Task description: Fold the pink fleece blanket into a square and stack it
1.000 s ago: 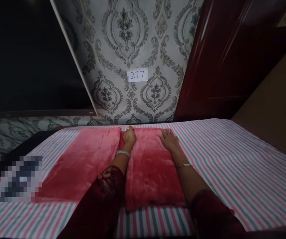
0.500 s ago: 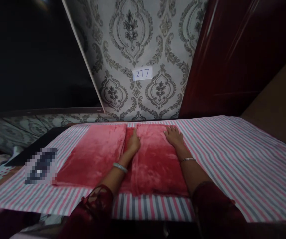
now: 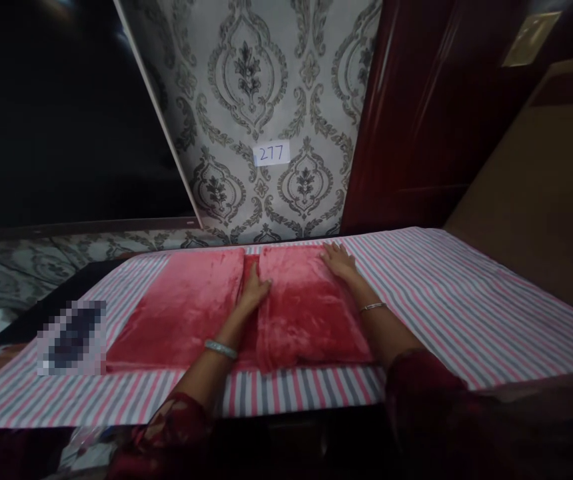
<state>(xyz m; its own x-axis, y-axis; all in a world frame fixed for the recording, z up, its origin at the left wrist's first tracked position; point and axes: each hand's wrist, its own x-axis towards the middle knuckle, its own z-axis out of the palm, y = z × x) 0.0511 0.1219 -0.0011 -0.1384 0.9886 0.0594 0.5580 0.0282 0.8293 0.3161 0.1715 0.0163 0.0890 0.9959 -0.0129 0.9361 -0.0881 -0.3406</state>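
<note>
A red plush blanket point(image 3: 311, 313) lies with both sides folded inward, leaving a narrow gap down the middle. Over this gap rests my left hand point(image 3: 254, 288), its index finger pointing away from me and its thumb spread toward the right fold's inner edge. The remaining left fingers are partly hidden. My right hand point(image 3: 339, 261) lies on the far right corner of the right fold, with fingers spread and nothing gripped. The left fold point(image 3: 176, 307) lies flat, with no hand on it.
Under the blanket is a striped cloth point(image 3: 446, 300) covering the table. A pixelated dark object point(image 3: 72, 338) lies at the left. Behind stand a large black screen point(image 3: 66, 120), patterned wallpaper with a paper marked 277 point(image 3: 271, 153), and a dark red panel point(image 3: 416, 120). A brown board point(image 3: 536, 180) borders the right.
The view has turned slightly to the right, so the scene sits farther left. My left hand has shifted slightly left over the gap, its thumb farther out. My right hand stays at the far corner.
</note>
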